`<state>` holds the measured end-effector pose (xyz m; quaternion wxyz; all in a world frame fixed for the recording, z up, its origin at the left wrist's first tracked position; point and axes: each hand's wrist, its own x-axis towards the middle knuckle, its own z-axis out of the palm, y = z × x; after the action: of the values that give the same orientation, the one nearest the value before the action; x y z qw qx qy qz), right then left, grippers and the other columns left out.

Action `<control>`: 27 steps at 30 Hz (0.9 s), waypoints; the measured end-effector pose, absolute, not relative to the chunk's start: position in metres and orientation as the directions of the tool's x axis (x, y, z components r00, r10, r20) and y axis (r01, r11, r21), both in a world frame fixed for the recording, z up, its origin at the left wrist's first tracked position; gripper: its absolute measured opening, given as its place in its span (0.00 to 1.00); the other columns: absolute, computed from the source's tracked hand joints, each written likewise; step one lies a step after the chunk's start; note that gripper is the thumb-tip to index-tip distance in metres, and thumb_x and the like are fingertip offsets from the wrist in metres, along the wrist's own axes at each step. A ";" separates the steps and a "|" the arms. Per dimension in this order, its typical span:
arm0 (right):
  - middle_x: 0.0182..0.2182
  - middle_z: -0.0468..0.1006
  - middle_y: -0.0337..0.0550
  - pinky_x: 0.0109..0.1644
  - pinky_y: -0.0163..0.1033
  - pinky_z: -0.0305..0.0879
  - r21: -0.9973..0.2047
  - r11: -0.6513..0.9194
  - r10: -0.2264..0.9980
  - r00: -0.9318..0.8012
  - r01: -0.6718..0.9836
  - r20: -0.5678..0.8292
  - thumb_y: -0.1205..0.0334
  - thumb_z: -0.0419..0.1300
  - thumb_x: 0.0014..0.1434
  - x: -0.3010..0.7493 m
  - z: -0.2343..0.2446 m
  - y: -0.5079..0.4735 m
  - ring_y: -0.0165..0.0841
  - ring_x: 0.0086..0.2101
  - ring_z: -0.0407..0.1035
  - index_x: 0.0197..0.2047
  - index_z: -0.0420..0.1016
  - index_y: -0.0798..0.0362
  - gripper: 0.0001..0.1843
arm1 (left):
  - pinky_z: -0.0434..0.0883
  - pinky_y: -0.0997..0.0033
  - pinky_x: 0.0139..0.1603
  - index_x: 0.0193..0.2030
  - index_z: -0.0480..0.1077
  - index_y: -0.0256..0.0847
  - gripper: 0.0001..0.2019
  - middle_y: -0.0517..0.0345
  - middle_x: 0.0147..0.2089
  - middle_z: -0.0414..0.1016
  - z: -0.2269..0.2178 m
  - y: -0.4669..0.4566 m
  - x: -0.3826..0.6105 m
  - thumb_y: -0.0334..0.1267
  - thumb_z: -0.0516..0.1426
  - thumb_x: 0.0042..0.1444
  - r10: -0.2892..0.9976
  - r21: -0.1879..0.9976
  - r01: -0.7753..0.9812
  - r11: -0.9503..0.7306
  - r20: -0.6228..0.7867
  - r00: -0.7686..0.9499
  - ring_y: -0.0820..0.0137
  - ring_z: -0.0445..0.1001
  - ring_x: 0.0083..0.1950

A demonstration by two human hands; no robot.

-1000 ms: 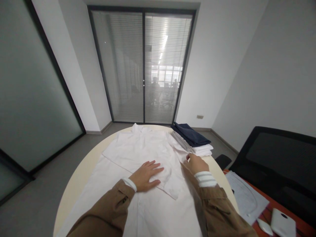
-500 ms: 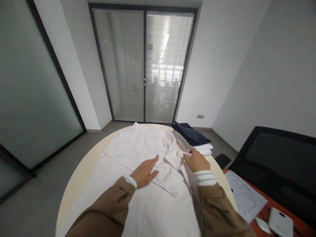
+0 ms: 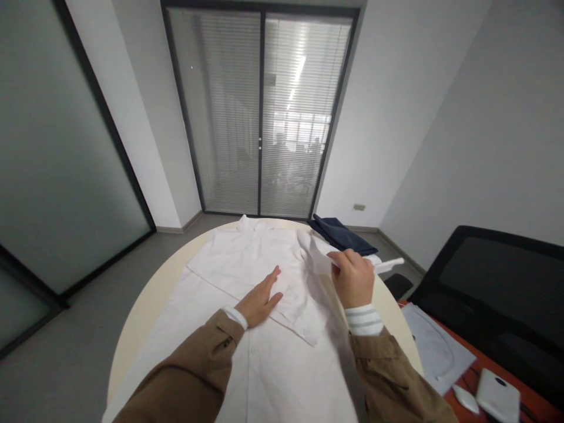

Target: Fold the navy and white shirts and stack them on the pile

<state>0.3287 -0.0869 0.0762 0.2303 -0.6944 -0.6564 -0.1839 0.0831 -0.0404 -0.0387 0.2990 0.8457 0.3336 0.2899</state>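
A white shirt [image 3: 273,364] lies spread over a round cream table [image 3: 145,305], its collar at the far edge. One sleeve is laid across its chest. My left hand [image 3: 259,299] rests flat on that sleeve and the shirt front, fingers stretched out. At the right side, my right hand [image 3: 355,279] is closed around the shirt's other sleeve and holds it raised off the table. The cuff end of this sleeve sticks out to the right of the hand. My right fingertips are partly hidden.
Behind my right hand, dark navy folded clothing [image 3: 343,235] lies on a pile at the table's far right edge. A black mesh chair [image 3: 497,294] stands to the right. Beside it, a red desk holds papers [image 3: 436,346], a white mouse [image 3: 466,399] and a white device [image 3: 497,396].
My right hand has lifted the sleeve and turned, pulling it taut, with the cuff end now out to the right. My left hand stays almost in place on the shirt.
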 end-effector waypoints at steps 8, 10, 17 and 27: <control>0.39 0.79 0.45 0.38 0.36 0.58 -0.110 0.477 0.870 -0.450 0.872 0.201 0.59 0.56 0.64 0.237 0.052 -0.109 0.37 0.38 0.73 0.52 0.71 0.49 0.13 | 0.68 0.61 0.56 0.72 0.51 0.40 0.28 0.53 0.45 0.77 -0.036 -0.035 0.080 0.51 0.37 0.70 0.906 0.883 0.280 -0.376 0.289 0.309 0.66 0.75 0.46; 0.38 0.81 0.42 0.36 0.35 0.58 -0.227 0.479 0.877 -0.453 0.848 0.158 0.54 0.56 0.64 0.237 0.051 -0.110 0.35 0.35 0.74 0.51 0.70 0.48 0.14 | 0.70 0.63 0.46 0.69 0.56 0.38 0.28 0.57 0.36 0.76 -0.035 -0.033 0.082 0.51 0.45 0.68 0.915 0.908 0.244 -0.342 0.263 0.305 0.67 0.74 0.37; 0.36 0.78 0.43 0.40 0.38 0.63 -0.480 0.193 0.944 -0.027 0.856 0.330 0.64 0.49 0.63 0.287 0.032 -0.076 0.34 0.35 0.73 0.47 0.70 0.52 0.12 | 0.73 0.68 0.43 0.59 0.66 0.37 0.28 0.49 0.46 0.77 -0.030 -0.027 0.092 0.43 0.64 0.53 0.955 0.980 -0.140 -0.143 0.174 0.242 0.66 0.77 0.43; 0.64 0.60 0.55 0.67 0.50 0.53 -0.606 0.256 0.966 -0.171 0.753 0.194 0.56 0.64 0.54 0.327 -0.047 -0.040 0.43 0.64 0.56 0.63 0.66 0.52 0.33 | 0.70 0.61 0.60 0.62 0.64 0.40 0.31 0.45 0.60 0.71 -0.023 -0.011 0.074 0.35 0.65 0.50 0.996 0.889 -0.456 0.040 -0.002 0.085 0.61 0.73 0.58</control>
<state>0.3271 -0.0402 -0.0473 0.2798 -0.5797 -0.7413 0.1901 0.0739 -0.0108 -0.0234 0.6291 0.3833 0.3528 0.5770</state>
